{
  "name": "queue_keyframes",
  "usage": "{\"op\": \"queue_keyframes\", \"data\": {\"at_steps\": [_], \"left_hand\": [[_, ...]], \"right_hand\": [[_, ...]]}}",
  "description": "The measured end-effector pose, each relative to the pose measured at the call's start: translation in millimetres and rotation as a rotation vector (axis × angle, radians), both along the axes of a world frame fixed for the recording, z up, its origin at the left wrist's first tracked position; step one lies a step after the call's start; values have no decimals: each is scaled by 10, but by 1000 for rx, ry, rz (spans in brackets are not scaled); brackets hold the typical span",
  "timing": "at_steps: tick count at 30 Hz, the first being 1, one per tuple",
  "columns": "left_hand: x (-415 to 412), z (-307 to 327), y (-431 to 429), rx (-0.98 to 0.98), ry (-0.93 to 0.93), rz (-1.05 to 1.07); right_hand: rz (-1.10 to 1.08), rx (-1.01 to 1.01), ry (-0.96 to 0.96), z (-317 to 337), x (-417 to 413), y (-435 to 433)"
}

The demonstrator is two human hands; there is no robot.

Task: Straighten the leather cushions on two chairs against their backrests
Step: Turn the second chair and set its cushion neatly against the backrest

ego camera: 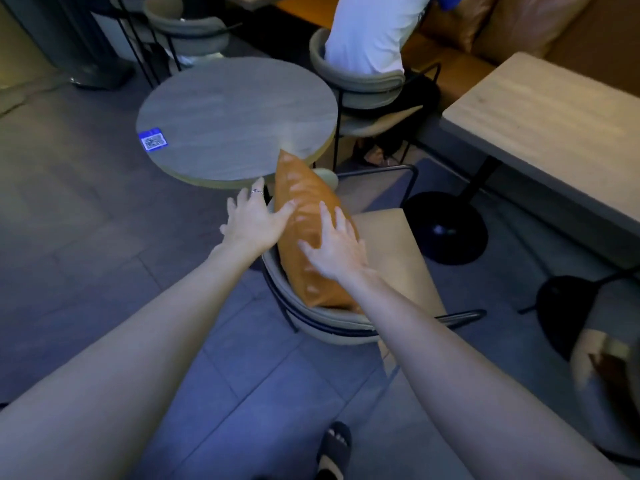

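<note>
Now the chair (391, 244) holds the orange leather cushion (308, 216) upright against its curved backrest; both arms reach forward, the right hand (334, 249) spread flat on the cushion's face, the left hand (254, 221) open, fingers touching its edge

Cushion (308, 237) upright on chair (391, 244)

Orange-tan cushion (306, 216), grey wood-grain round table (239, 112), blue sticker (152, 140).
</note>
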State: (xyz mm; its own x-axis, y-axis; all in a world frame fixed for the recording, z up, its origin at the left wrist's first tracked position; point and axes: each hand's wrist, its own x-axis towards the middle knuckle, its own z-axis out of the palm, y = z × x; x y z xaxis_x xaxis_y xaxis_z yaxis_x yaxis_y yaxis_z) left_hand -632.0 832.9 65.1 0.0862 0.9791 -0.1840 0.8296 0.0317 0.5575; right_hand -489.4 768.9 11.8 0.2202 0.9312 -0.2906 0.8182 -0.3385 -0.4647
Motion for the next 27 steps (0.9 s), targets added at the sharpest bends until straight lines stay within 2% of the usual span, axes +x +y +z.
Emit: {"op": "queue_keyframes", "data": {"at_steps": [8,13,15,20,27], "left_hand": [[147,-682,782,-319,-215,5],[339,-950,1208,-490,-345,-36],[420,-1035,1337,-512,-375,-20],[519,-1149,1506,-552,-312,41],[418,-1308,1582,-564,-329,-63]], "right_hand": [[-138,-203,3,-506,-246,410],[-253,-129,-154,-689,-508,506],[-287,-86,-208,-754,-580,483],[-339,-21,-280,-772,-666,416],[-431,35,-333,-772,-750,325]]}}
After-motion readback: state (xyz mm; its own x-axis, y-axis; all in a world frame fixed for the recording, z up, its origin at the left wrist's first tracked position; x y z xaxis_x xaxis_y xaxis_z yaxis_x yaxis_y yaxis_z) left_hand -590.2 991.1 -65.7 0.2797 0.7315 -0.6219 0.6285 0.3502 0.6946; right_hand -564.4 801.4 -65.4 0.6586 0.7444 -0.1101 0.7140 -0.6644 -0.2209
